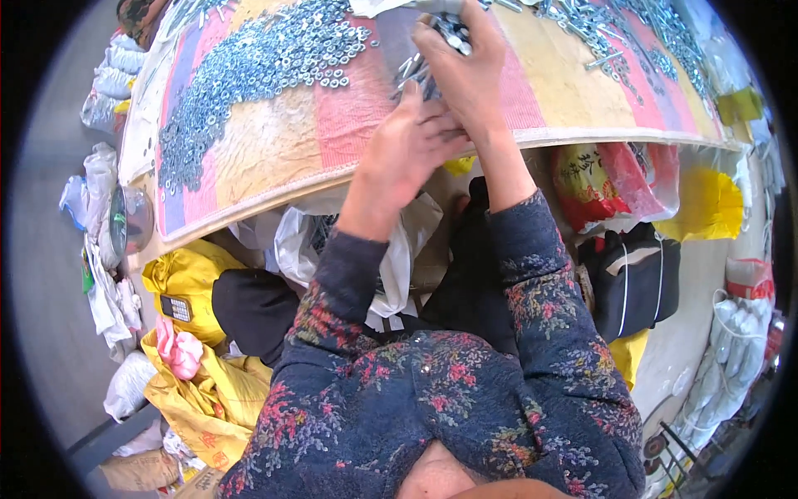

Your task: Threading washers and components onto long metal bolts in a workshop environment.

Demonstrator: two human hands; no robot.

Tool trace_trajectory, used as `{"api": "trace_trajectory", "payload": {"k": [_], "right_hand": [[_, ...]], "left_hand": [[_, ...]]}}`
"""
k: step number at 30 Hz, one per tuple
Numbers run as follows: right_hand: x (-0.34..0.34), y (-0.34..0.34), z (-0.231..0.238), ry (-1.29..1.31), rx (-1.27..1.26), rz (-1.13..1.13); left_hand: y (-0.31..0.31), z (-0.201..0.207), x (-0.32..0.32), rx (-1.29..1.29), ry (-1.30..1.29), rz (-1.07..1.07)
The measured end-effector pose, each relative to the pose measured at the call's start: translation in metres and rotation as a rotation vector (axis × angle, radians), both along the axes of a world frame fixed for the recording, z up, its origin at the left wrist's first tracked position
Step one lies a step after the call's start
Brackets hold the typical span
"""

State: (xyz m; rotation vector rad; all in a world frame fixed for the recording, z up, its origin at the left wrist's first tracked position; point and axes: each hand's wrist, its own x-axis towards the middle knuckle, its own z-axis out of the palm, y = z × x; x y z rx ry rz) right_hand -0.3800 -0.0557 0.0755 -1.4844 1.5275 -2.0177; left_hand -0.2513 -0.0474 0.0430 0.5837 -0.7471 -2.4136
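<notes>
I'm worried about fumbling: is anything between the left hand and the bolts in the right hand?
Yes: in this view, part of the right hand lies between the left hand and those bolts. Further bolts show beside the left thumb; whether they're held is unclear.

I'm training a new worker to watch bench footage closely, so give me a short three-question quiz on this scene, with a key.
1. True or false: the right hand reaches farther from the body than the left hand.

2. What does the right hand hold?
A) a pink cloth
B) shiny metal pieces
C) a yellow bag

3. Fill in the blank: the large spread of nuts lies toward the person's ____ side of the striped cloth.

Key:
1. True
2. B
3. left
</notes>
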Motion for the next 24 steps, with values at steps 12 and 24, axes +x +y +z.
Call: {"api": "trace_trajectory", "payload": {"k": [12,24], "right_hand": [[0.059,0.136,-0.023,0.534,-0.115,0.212],[0.070,0.156,0.016,0.401,0.533,0.504]], "left_hand": [[0.036,0.003,0.022,0.228,0.315,0.107],[0.149,-0.004,0.133,0.024,-0.098,-0.081]]}}
